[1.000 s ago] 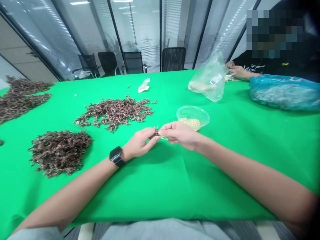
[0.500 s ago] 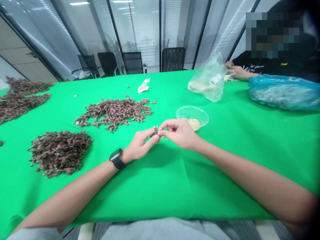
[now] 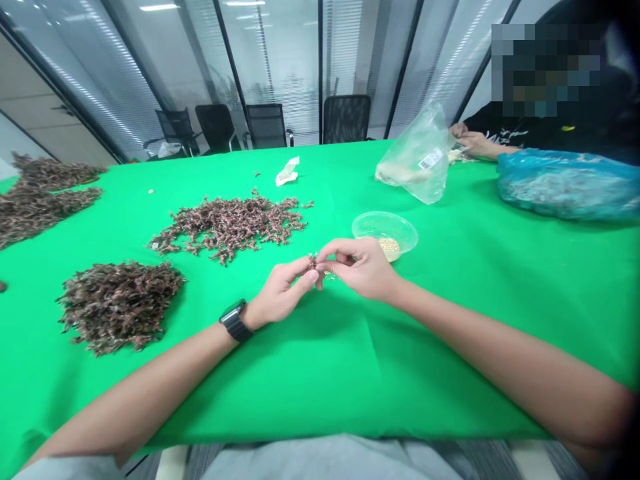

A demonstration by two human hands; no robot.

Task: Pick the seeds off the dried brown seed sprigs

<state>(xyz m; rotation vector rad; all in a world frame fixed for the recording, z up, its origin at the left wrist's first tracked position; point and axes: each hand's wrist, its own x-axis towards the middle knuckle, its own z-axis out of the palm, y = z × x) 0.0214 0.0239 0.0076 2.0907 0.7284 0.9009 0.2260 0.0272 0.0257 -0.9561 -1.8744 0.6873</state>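
My left hand (image 3: 287,291), with a dark watch on its wrist, pinches a small dark brown, spiky piece (image 3: 313,260) between thumb and forefinger. My right hand (image 3: 361,268) meets it from the right, thumb and fingertips closed against the piece; whatever lies in that pinch is too small to make out. Just under the fingertips, tiny pale gold grains (image 3: 331,275) lie on the cloth. Right behind my right hand stands a clear plastic bowl (image 3: 406,233) with more such grains (image 3: 389,248), partly covered by the hand.
Loose brown pieces (image 3: 235,223) spread beyond my left hand. A denser pile (image 3: 123,303) sits left, with more heaps (image 3: 45,207) far left. A clear bag (image 3: 417,160), crumpled white paper (image 3: 287,172) and a blue bag (image 3: 570,185) lie farther back, near another person's hands (image 3: 473,141).
Both hands stay together over the same spot. My left hand has shifted very slightly right, and the small piece has tilted a little between the fingertips.
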